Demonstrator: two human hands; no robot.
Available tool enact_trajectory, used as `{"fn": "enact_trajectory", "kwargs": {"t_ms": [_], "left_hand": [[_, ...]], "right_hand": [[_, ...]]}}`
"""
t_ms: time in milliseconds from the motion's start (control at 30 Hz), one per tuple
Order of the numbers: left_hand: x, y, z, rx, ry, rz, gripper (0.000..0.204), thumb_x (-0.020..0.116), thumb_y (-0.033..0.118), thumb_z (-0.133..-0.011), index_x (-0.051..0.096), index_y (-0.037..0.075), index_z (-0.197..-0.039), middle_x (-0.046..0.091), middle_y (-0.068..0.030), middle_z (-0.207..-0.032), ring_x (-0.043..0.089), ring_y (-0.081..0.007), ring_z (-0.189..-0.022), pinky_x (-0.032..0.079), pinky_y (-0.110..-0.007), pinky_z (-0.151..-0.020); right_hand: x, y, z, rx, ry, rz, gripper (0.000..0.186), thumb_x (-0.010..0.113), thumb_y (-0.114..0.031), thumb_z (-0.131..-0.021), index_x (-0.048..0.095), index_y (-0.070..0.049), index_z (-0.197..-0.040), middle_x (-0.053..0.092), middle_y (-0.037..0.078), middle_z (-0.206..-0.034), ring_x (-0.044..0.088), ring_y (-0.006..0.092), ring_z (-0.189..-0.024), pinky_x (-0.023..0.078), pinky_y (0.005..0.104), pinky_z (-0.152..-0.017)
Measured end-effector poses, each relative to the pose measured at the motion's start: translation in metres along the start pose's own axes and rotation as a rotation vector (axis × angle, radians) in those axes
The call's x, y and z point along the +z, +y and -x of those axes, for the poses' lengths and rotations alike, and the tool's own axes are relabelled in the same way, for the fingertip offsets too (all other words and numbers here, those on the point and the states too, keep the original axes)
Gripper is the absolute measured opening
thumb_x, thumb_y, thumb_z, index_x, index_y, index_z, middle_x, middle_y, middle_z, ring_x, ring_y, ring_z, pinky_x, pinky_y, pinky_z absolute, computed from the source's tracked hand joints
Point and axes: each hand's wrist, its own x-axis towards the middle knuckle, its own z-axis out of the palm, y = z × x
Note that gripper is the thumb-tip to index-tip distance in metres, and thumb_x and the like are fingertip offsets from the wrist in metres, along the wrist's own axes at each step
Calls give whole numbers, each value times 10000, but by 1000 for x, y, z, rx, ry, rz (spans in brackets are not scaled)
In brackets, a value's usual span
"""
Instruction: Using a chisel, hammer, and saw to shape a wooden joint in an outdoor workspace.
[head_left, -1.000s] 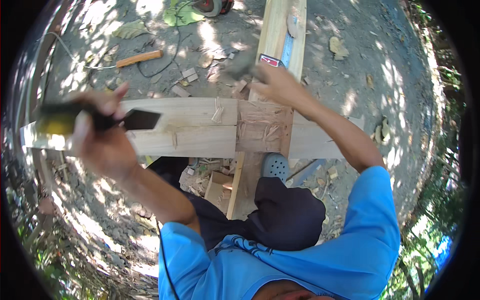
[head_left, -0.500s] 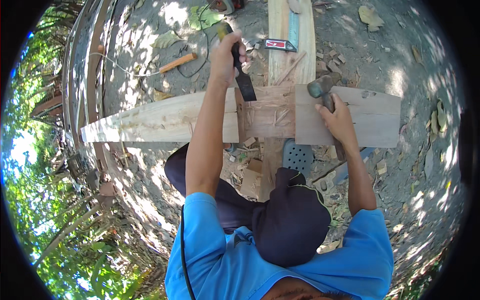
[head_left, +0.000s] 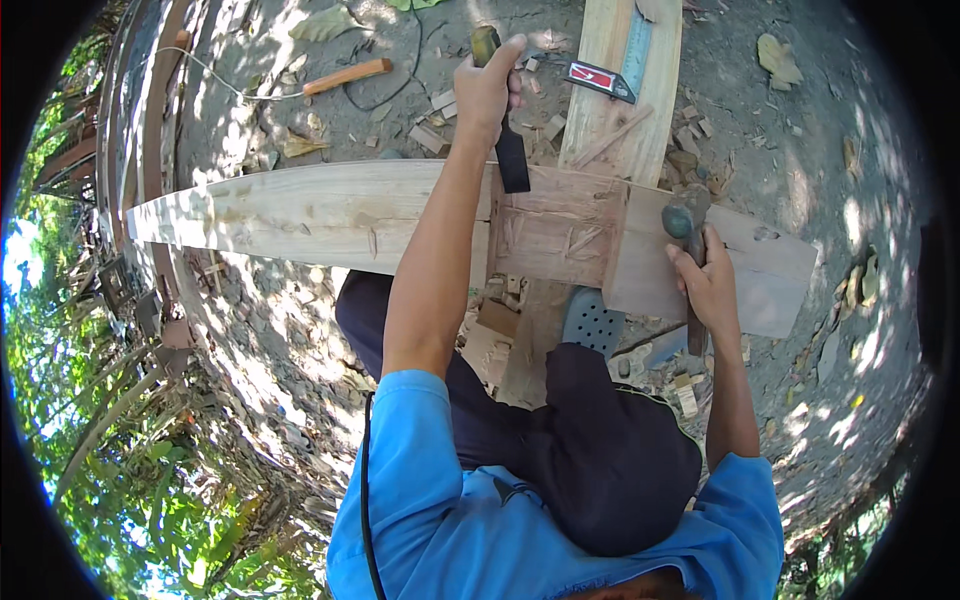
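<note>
A pale wooden board (head_left: 300, 215) lies across in front of me, with a wide recess (head_left: 560, 230) cut into its middle and a few chips in it. My left hand (head_left: 485, 95) is closed round the handle of a wide chisel (head_left: 512, 160). The chisel's dark blade points down at the recess's far left corner; whether it touches the wood I cannot tell. Over the board's right part, my right hand (head_left: 708, 280) grips a mallet (head_left: 695, 325) by its handle. Its rounded, worn head (head_left: 682, 218) points away from me.
Beyond the recess, a second plank (head_left: 620, 130) runs away from me, with a try square (head_left: 605, 80) on it. An orange-brown wooden stick (head_left: 348, 76) tied to a string lies at the far left. Wood offcuts and chips are scattered on the ground. My grey clog (head_left: 592, 322) is just near the board.
The view has turned a little, so the board looks tilted. The chisel blade stands more upright near the recess corner. The mallet has shifted slightly, still in my right hand.
</note>
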Motion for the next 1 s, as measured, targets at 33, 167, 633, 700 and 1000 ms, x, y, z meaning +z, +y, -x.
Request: {"fn": "enact_trajectory", "kwargs": {"t_ms": [33,167,633,700,1000], "left_hand": [[-2,0,0,-6,3,10,370,767,372,-810,580,57,-755,538,-12,-574,489,-92,-427,432,-243,-423],[5,0,9,-60,-60,-84,337,769,334,-815,566,72,-751,518,0,-582,478,-99,-452,415,-266,-450],[11,-12,8,-58,-152,-22,225,734,147,-796,539,53,-732,493,-4,-591,440,-104,-441,402,-277,-461],[-1,-12,11,-56,-120,-39,216,728,138,-795,540,50,-737,491,-3,-593,436,-105,-440,404,-280,-464],[-17,-16,17,-114,-190,-132,216,723,160,-794,566,19,-746,554,-22,-600,513,-94,-476,411,-266,-436]], "right_hand": [[2,-5,-1,-12,9,42,272,678,-162,-874,559,-15,-1069,485,-15,-644,463,65,-519,365,247,-484],[-4,-24,-5,98,-55,11,278,668,-147,-868,563,-22,-1094,491,-18,-645,470,68,-512,369,243,-475],[-8,-222,-161,-430,174,-220,155,645,-170,-832,541,-63,-789,520,-9,-617,478,82,-441,403,267,-411],[22,-237,-173,-387,158,-85,163,644,-156,-821,537,-61,-742,514,-1,-576,482,94,-425,397,279,-395],[41,-178,-233,-396,-287,845,342,564,-295,-866,671,17,-957,706,215,-829,690,279,-638,539,483,-620]]}}
